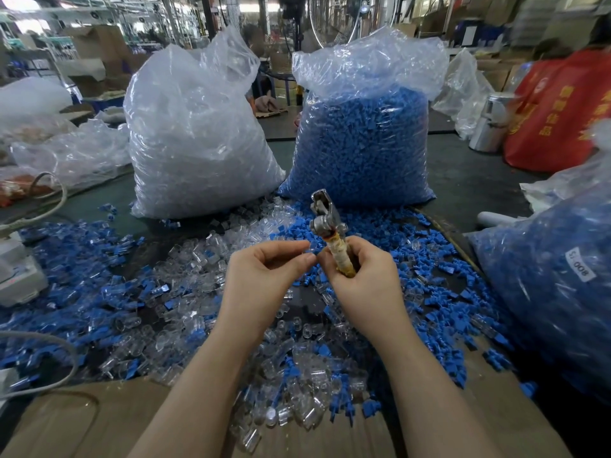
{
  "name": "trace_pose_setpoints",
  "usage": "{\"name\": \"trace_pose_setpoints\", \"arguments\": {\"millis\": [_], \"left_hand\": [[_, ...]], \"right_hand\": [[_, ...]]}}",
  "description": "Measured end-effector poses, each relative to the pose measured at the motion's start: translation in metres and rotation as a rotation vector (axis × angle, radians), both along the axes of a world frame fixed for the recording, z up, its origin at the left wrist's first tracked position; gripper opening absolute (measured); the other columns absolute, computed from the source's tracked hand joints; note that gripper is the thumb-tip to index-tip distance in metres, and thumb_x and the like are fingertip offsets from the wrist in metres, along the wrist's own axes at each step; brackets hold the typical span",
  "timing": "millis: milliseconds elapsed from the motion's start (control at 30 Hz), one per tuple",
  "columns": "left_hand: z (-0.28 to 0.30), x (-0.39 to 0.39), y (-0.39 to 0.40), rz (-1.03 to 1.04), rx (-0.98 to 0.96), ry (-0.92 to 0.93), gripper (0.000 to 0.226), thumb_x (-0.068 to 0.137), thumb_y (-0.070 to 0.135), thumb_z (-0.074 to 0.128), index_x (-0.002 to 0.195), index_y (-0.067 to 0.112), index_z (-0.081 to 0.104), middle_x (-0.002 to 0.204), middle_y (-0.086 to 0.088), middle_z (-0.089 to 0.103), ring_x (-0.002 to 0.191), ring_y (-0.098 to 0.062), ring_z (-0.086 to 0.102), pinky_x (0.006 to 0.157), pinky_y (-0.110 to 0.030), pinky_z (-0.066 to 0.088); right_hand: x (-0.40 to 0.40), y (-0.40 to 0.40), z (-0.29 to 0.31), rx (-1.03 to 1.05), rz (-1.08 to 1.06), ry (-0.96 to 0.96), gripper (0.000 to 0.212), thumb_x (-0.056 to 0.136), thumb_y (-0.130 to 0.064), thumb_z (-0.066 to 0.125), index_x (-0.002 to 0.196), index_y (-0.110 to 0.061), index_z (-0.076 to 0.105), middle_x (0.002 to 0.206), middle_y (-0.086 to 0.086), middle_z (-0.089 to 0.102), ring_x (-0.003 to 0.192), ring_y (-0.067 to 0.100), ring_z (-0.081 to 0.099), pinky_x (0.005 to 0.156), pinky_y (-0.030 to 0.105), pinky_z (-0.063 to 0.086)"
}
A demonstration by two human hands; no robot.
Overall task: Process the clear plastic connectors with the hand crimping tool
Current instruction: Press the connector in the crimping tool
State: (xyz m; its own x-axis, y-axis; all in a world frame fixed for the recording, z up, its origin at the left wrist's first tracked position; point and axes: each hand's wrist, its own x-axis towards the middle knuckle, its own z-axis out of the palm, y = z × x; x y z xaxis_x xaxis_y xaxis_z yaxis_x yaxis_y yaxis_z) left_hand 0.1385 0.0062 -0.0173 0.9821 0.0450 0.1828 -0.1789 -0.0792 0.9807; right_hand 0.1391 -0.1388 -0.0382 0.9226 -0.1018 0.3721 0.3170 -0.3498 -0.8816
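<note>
From your head camera, your right hand is wrapped around the tape-bound handle of the hand crimping tool, holding it upright with its metal head pointing away from you. Your left hand sits just beside it, thumb and forefinger pinching a single clear connector close to the tool's handle, below the metal head. Under both hands the table is strewn with loose clear connectors mixed among blue plastic pieces. Beyond the tool stand two large plastic sacks side by side: the sack of clear parts on the left and the sack of blue parts on the right.
</note>
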Motion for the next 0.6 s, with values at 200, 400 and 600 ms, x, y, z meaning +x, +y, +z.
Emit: {"name": "trace_pose_setpoints", "arguments": {"millis": [200,400,600], "left_hand": [[-0.0017,-0.0006,-0.0004,0.035,0.057,-0.028,0.018,0.08,0.007,0.078,0.094,0.019,0.077,0.085,0.007,0.077,0.083,-0.007,0.073,0.076,-0.02,0.058],[-0.0038,0.0005,-0.0011,0.03,0.008,-0.033,0.018,0.083,0.009,0.075,0.099,0.019,0.076,0.088,0.005,0.077,0.084,-0.01,0.073,0.077,-0.02,0.058],[-0.0043,0.0045,0.0025,0.005,-0.21,-0.014,0.018,0.089,0.007,0.067,0.103,0.016,0.072,0.092,-0.004,0.077,0.089,-0.017,0.074,0.077,-0.021,0.057]], "right_hand": [[-0.0013,-0.0001,-0.0002,0.011,0.037,0.035,0.028,0.092,-0.028,0.067,0.068,-0.024,0.053,0.054,-0.014,0.051,0.047,0.004,0.04,0.045,0.02,0.034],[-0.0026,-0.0014,0.0022,0.046,0.062,0.062,0.021,0.093,-0.031,0.065,0.076,-0.02,0.06,0.055,-0.013,0.052,0.049,0.003,0.04,0.046,0.02,0.035],[-0.0015,-0.0071,0.0041,-0.019,0.094,0.155,0.009,0.09,-0.027,0.068,0.087,-0.02,0.064,0.076,0.001,0.066,0.075,0.029,0.061,0.07,0.048,0.053]]}}
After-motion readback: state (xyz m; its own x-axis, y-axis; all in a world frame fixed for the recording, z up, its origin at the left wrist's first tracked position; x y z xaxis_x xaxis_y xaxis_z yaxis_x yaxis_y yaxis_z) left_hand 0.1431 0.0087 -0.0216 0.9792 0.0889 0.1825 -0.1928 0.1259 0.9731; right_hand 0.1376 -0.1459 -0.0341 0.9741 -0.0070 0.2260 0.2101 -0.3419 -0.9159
